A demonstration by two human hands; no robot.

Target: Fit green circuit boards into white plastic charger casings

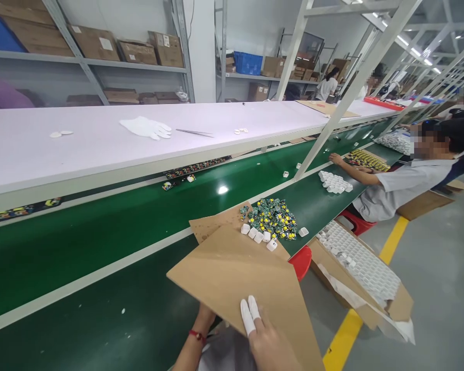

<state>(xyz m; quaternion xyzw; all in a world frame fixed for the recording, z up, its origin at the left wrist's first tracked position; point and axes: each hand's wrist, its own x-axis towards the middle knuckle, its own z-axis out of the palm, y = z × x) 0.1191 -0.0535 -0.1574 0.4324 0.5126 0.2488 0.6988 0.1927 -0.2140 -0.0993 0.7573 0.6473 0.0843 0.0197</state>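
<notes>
A flat brown cardboard sheet (pixel 232 268) slants over the near side of the green bench, its far edge close to several white square housings (pixel 258 237). My left hand (pixel 206 313), with a red band at the wrist, holds the sheet from below at its near edge; its fingers are hidden beneath. Resting on top of the sheet is my right hand (pixel 268 337), with white finger cots on two outstretched fingers; its thumb is not visible. Beyond the sheet is a heap of small circuit boards with yellow parts (pixel 274 216), on another piece of cardboard (pixel 212 224).
A green conveyor belt (pixel 112 226) runs alongside. The white shelf above bears a white glove (pixel 145 127) and tweezers (pixel 195 133). To the right a co-worker (pixel 394 180) sits at the bench. A carton of white housings (pixel 363 263) and a red stool (pixel 302 262) stand below.
</notes>
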